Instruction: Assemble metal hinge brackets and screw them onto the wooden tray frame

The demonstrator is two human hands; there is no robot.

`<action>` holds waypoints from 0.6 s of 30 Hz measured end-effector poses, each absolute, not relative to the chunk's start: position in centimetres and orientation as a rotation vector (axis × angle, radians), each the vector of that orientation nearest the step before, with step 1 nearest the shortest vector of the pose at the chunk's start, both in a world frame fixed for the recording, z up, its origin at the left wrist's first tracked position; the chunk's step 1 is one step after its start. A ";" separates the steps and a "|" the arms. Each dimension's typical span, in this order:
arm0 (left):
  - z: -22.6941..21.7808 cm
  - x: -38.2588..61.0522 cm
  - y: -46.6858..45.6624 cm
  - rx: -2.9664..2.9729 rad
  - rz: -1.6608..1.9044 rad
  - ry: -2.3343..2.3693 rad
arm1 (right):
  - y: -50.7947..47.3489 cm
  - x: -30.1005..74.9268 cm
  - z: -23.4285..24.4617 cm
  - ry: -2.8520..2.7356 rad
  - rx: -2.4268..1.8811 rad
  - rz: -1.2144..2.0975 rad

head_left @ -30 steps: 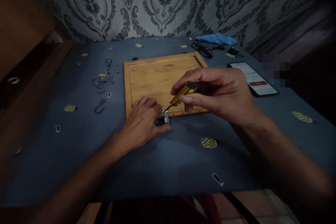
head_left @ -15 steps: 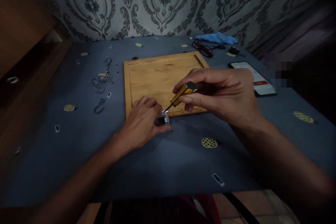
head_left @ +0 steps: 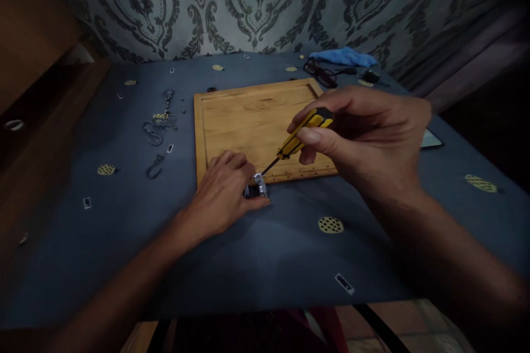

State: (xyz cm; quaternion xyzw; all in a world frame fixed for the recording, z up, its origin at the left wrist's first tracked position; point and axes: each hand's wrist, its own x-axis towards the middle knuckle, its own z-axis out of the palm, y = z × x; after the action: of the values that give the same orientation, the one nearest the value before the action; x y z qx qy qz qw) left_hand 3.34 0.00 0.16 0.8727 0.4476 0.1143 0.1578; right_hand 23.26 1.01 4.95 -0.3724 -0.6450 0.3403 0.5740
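Observation:
In my right hand (head_left: 368, 143), a small yellow-and-black screwdriver (head_left: 304, 131) is pinched between thumb and fingers. It slants down to the left, and its tip is close to the upper end of a small silver-and-black metal piece (head_left: 260, 183); whether they touch I cannot tell. My left hand (head_left: 226, 187) grips that piece between thumb and fingers at the near edge of a framed wooden board (head_left: 252, 121). My left fingers hide part of the piece.
Left of the board lie a chain with small metal bits (head_left: 168, 100), a curved metal hook (head_left: 153, 132) and another hook-like piece (head_left: 155, 166). Eyeglasses (head_left: 321, 73) and a blue cloth (head_left: 343, 57) lie at the back right. My right hand mostly covers a phone (head_left: 433, 139).
My right hand has moved right and slightly up, drawing the screwdriver tip back a little from the metal piece. It now covers more of the phone. My left hand has hardly moved.

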 end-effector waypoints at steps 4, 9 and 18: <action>0.2 3.4 0.0 2.492 0.298 1.281 | 1.4 23.1 4.3 -1.533 -0.833 0.812; 0.2 3.3 0.0 2.494 0.306 1.281 | 1.7 23.2 3.9 -1.562 -0.806 0.839; -0.1 3.3 0.0 2.508 0.342 1.280 | 1.4 23.5 4.4 -1.638 -0.869 0.886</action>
State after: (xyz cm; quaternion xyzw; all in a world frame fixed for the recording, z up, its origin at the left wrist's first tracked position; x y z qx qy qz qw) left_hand 3.29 0.04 -0.13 0.8740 0.4459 0.1192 0.1519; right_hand 23.51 1.41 4.40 -0.3620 -0.6823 0.3689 0.5171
